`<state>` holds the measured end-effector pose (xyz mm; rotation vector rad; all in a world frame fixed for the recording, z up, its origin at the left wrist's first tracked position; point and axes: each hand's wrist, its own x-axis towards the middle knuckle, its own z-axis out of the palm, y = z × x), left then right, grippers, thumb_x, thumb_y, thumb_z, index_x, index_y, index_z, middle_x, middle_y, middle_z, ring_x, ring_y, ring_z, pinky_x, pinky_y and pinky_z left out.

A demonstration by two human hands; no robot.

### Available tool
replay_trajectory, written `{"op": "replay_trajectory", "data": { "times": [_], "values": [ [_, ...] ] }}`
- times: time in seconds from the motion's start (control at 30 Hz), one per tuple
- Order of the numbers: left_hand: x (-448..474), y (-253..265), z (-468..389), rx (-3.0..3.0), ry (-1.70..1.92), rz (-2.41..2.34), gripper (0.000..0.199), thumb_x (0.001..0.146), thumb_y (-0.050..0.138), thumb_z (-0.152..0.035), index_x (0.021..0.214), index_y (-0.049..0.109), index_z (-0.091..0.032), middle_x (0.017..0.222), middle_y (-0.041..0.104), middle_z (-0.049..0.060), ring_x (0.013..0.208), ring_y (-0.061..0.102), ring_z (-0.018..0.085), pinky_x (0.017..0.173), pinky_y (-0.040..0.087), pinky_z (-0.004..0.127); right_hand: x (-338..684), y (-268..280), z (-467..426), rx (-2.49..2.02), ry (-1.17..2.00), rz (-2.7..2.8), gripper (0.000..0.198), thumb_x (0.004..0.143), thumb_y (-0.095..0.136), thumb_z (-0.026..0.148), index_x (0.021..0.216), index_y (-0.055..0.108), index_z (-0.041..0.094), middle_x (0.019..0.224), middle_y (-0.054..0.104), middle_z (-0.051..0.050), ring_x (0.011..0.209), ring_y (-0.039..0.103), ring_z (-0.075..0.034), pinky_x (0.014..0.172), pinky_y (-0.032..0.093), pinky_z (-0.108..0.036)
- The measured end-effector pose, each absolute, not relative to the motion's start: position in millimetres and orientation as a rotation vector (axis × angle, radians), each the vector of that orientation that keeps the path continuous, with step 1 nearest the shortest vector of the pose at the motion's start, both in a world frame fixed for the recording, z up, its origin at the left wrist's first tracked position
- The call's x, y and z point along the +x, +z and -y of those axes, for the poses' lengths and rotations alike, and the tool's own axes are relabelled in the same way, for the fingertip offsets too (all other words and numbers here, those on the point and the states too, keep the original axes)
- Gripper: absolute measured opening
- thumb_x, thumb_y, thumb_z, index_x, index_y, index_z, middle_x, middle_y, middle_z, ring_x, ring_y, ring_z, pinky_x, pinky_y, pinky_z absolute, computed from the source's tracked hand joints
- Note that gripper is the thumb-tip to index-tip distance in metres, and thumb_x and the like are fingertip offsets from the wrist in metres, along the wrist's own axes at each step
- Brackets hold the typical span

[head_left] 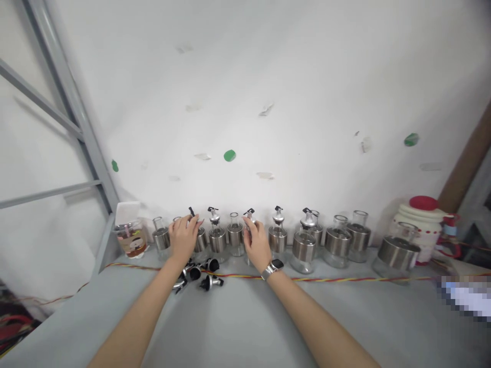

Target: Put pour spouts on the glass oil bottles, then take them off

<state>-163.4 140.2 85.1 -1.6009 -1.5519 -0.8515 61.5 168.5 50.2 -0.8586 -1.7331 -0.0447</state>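
Left hand [183, 236] grasping spouted bottle [199, 236]; right hand [256, 243] grasping next spouted bottle [250, 225], both against wall.

Standing in a row on the desk [245, 327] beyond the fingers [194, 223]: bottles [276, 236]; lying nearer, below the left hand [183, 240]: loose spouts [199, 273].

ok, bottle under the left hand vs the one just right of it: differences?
The bottle under the left hand at is largely covered by the fingers; the neighbouring bottle stands untouched. The neighbour's pourer spout shows fully; on the held one only a black tip shows. Both are glass with steel bands.
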Motion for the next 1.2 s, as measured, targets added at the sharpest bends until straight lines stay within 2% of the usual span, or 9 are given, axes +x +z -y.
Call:
{"op": "replay_trajectory", "data": {
  "times": [0.27, 0.53, 0.63, 0.73, 0.83, 0.93, 1.0, 1.1, 1.2],
  "values": [
    [-154.0, 80.0, -142.0, -1.539, -0.901, 1.638, 0.028, 0.087, 0.040, -0.031, 0.103, 0.061, -0.022, 0.104, 0.060, 0.014, 0.096, 0.049, 0.030, 0.085, 0.027, 0.046, 61.6, 49.9, -168.7, -0.865, -0.040, 1.741, 0.038, 0.086, 0.037, 0.015, 0.124, 0.041, 0.021, 0.099, 0.049, -0.010, 0.086, 0.051, -0.021, 0.077, 0.045, -0.038],
    [-151.1, 99.0, -128.0, -1.764, -0.875, 1.644, 0.034, 0.084, 0.046, -0.037, 0.116, 0.054, -0.028, 0.107, 0.059, 0.011, 0.102, 0.048, 0.029, 0.087, 0.032, 0.044, 61.8, 50.1, -169.2, -0.842, -0.048, 1.733, 0.040, 0.086, 0.037, 0.016, 0.125, 0.040, 0.022, 0.100, 0.050, -0.010, 0.087, 0.053, -0.021, 0.076, 0.046, -0.039],
    [-151.8, 109.4, -118.8, -1.849, -0.911, 1.619, 0.041, 0.083, 0.047, -0.040, 0.123, 0.045, -0.034, 0.122, 0.050, 0.009, 0.112, 0.044, 0.028, 0.089, 0.034, 0.043, 61.5, 50.2, -169.0, -0.838, -0.051, 1.730, 0.039, 0.086, 0.036, 0.016, 0.124, 0.040, 0.022, 0.100, 0.050, -0.010, 0.087, 0.052, -0.021, 0.077, 0.046, -0.039],
    [-155.3, 116.2, -104.6, -1.820, -1.024, 1.628, 0.040, 0.086, 0.040, -0.038, 0.125, 0.042, -0.029, 0.130, 0.041, 0.009, 0.119, 0.039, 0.025, 0.094, 0.033, 0.039, 61.3, 50.0, -169.1, -0.840, -0.056, 1.730, 0.039, 0.086, 0.036, 0.017, 0.124, 0.040, 0.022, 0.100, 0.049, -0.010, 0.087, 0.052, -0.022, 0.077, 0.046, -0.038],
    [-161.3, 113.2, -86.8, -1.754, -1.107, 1.699, 0.038, 0.088, 0.032, -0.035, 0.122, 0.042, -0.019, 0.113, 0.052, 0.011, 0.105, 0.050, 0.022, 0.090, 0.038, 0.036, 61.4, 49.8, -169.5, -0.844, -0.062, 1.734, 0.039, 0.086, 0.037, 0.017, 0.125, 0.040, 0.021, 0.101, 0.048, -0.011, 0.088, 0.051, -0.022, 0.077, 0.046, -0.039],
    [-165.6, 99.0, -67.6, -1.843, -1.019, 1.813, 0.029, 0.085, 0.039, -0.035, 0.107, 0.050, -0.020, 0.085, 0.060, 0.005, 0.074, 0.060, 0.020, 0.067, 0.048, 0.032, 61.6, 49.7, -169.8, -0.848, -0.060, 1.739, 0.039, 0.086, 0.037, 0.017, 0.125, 0.040, 0.021, 0.100, 0.048, -0.011, 0.087, 0.052, -0.021, 0.076, 0.046, -0.038],
    [-165.8, 86.8, -54.4, -1.955, -0.896, 1.859, 0.022, 0.082, 0.045, -0.035, 0.097, 0.054, -0.021, 0.076, 0.059, 0.003, 0.062, 0.060, 0.019, 0.058, 0.048, 0.031, 61.8, 49.7, -170.0, -0.849, -0.058, 1.744, 0.039, 0.086, 0.036, 0.017, 0.125, 0.040, 0.021, 0.099, 0.048, -0.010, 0.086, 0.052, -0.021, 0.076, 0.046, -0.038],
    [-162.9, 70.9, -36.6, -2.116, -0.721, 1.840, 0.019, 0.077, 0.052, -0.034, 0.092, 0.059, -0.024, 0.084, 0.060, 0.005, 0.075, 0.060, 0.023, 0.067, 0.048, 0.034, 61.9, 49.6, -170.3, -0.849, -0.053, 1.751, 0.039, 0.086, 0.036, 0.017, 0.125, 0.040, 0.021, 0.100, 0.049, -0.010, 0.087, 0.052, -0.021, 0.078, 0.046, -0.038],
    [-159.4, 61.1, -27.0, -2.203, -0.443, 1.807, 0.033, 0.078, 0.052, -0.030, 0.110, 0.054, -0.026, 0.108, 0.057, 0.008, 0.096, 0.054, 0.025, 0.080, 0.044, 0.038, 62.0, 49.6, -170.5, -0.848, -0.053, 1.752, 0.039, 0.086, 0.036, 0.016, 0.125, 0.040, 0.020, 0.102, 0.048, -0.011, 0.089, 0.052, -0.022, 0.078, 0.046, -0.038]
  ]
}}
